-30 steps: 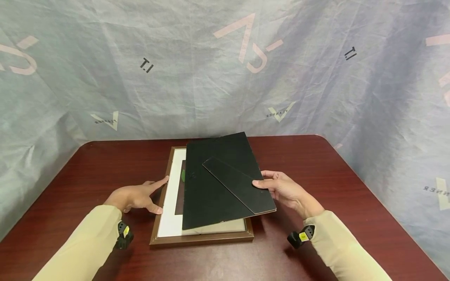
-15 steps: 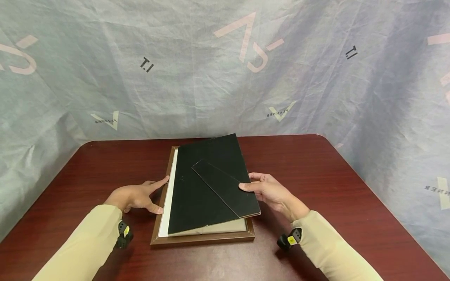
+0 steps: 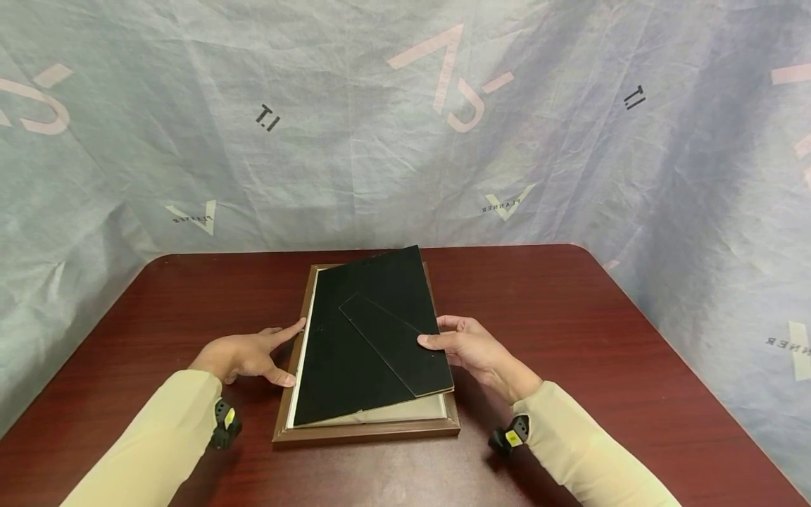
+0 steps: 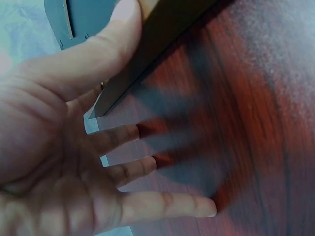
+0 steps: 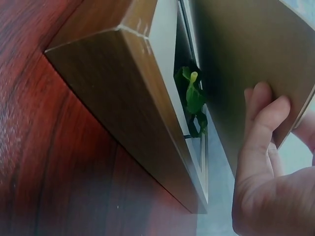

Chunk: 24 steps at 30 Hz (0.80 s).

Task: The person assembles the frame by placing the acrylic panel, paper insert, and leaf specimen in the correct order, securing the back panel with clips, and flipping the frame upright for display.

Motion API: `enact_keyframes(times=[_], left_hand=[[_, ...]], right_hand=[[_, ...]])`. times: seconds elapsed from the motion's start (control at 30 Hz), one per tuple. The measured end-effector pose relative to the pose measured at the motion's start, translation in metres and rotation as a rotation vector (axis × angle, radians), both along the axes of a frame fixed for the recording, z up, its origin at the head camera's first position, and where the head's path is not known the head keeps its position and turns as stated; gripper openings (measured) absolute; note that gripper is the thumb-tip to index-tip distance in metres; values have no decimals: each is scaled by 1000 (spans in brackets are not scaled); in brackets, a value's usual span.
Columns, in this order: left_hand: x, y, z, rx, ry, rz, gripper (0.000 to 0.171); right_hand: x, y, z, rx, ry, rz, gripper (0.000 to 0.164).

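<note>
A brown picture frame (image 3: 367, 431) lies on the table, with a black backing board (image 3: 374, 345) tilted over it. The board's left edge sits low at the frame's left side, and its right edge is raised. My right hand (image 3: 478, 355) pinches that right edge, thumb on top and fingers beneath, as the right wrist view shows. My left hand (image 3: 247, 355) touches the frame's left side with thumb and forefinger, its other fingers spread towards the table. Under the board, in the right wrist view, a green leafy shape (image 5: 195, 96) shows inside the frame.
The dark red wooden table (image 3: 545, 296) extends to both sides of the frame. Behind it hangs a grey printed cloth (image 3: 355, 141), which also covers the sides. A black strap with a small device (image 3: 510, 436) is on the right wrist.
My right hand has moved left and slightly down with the backing board. The board now covers most of the frame's inside, hiding the green leaf from the head view. The left hand stays put.
</note>
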<state>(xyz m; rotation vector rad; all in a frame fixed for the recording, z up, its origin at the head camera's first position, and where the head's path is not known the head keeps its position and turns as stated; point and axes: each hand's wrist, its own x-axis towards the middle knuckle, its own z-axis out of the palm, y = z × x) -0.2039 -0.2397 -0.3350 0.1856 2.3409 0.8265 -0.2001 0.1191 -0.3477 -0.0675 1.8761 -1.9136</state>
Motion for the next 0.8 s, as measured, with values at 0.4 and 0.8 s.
enact_keyframes(times=[0.4, 0.8], left_hand=[[0, 0, 1, 8, -14, 3, 112], [-1, 1, 0, -9, -7, -13, 112]], right_hand=[[0, -4, 4, 180, 43, 14, 71], [-2, -9, 13, 315, 94, 51, 38]])
